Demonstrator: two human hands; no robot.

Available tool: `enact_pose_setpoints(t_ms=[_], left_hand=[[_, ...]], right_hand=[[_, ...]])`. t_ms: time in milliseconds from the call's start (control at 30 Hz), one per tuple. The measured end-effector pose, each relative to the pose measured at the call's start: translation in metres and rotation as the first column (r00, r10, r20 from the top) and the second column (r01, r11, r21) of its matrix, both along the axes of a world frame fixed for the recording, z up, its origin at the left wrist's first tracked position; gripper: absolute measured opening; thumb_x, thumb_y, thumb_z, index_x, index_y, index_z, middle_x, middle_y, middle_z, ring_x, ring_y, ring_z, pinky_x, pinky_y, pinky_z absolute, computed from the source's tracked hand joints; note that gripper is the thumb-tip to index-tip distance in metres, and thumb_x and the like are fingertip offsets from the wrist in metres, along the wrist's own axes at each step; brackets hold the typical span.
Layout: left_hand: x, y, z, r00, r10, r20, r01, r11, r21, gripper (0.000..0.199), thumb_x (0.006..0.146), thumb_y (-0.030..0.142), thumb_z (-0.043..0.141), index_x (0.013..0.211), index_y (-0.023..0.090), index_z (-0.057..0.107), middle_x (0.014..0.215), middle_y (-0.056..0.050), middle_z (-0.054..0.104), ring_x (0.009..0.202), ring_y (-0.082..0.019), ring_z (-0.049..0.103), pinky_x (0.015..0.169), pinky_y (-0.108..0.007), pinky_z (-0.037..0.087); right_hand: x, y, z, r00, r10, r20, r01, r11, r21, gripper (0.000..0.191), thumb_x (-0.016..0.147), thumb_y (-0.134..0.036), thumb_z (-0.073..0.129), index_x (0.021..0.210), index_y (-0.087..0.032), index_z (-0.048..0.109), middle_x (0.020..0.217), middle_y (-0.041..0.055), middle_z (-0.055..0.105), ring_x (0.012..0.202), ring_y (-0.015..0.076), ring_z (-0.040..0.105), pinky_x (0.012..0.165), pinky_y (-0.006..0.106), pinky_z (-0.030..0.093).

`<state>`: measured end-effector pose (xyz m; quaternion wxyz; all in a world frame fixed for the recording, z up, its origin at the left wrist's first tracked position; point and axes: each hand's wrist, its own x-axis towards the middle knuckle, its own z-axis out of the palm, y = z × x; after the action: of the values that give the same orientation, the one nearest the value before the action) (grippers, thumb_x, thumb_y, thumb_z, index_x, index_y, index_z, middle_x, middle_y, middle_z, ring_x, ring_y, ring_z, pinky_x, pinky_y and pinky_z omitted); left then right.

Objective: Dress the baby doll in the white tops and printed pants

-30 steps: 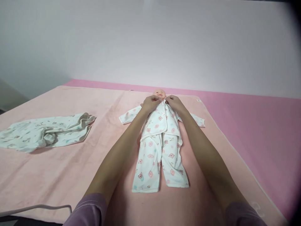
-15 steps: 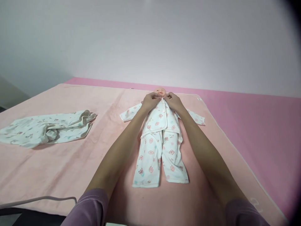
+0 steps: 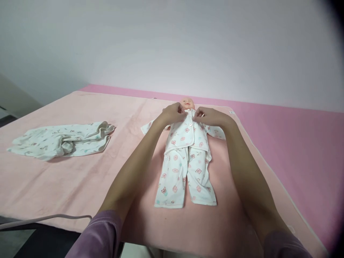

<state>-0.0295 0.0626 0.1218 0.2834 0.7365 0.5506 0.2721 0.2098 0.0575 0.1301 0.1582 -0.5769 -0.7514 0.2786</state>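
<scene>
Cloth with small prints lies bunched on the pale pink cover, well apart from both hands, and a cable runs below it at the near edge. Next comes the left hand, its fingers curled in toward the thumb at the collar of a printed white jacket; whether cloth is pinched between the tips is too small to tell. The left forearm stretches forward and slants inward from a purple sleeve, knuckles uppermost. Between the hands lies the doll, face up, its head just beyond the fingertips; the jacket spreads below them, with a button on its front and matching trousers toward the viewer. On the other side of the jacket's front edge, the right hand has thumb and forefinger bent close together against the fabric, though a hold cannot be confirmed. Its wrist bends inward, the forearm angling out and back toward the right sleeve.
</scene>
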Motion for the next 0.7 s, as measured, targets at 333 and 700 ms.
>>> enact_pose_setpoints(t_ms=[333, 700], left_hand=[[-0.012, -0.032, 0.037, 0.898, -0.356, -0.259, 0.293, 0.922, -0.253, 0.038, 0.085, 0.061, 0.071, 0.101, 0.028, 0.080, 0.099, -0.009, 0.074, 0.079, -0.026, 0.068, 0.067, -0.035, 0.045], [-0.011, -0.026, 0.011, 0.977, -0.193, -0.094, 0.176, 0.971, -0.161, 0.052, 0.079, 0.065, 0.083, 0.059, 0.025, 0.057, 0.064, -0.009, 0.055, 0.070, -0.032, 0.068, 0.065, -0.042, 0.045]], right_hand=[[-0.008, -0.034, 0.014, 0.963, 0.215, 0.163, -0.194, 0.972, -0.131, 0.041, 0.083, -0.060, 0.083, 0.106, -0.028, 0.070, 0.105, 0.0043, 0.073, 0.086, 0.0234, 0.065, 0.069, 0.033, 0.046], [-0.042, -0.054, 0.001, 0.987, -0.006, 0.158, 0.002, 1.000, 0.026, 0.041, 0.088, -0.058, 0.079, 0.078, -0.025, 0.057, 0.090, 0.0086, 0.071, 0.085, 0.0297, 0.066, 0.072, 0.039, 0.044]])
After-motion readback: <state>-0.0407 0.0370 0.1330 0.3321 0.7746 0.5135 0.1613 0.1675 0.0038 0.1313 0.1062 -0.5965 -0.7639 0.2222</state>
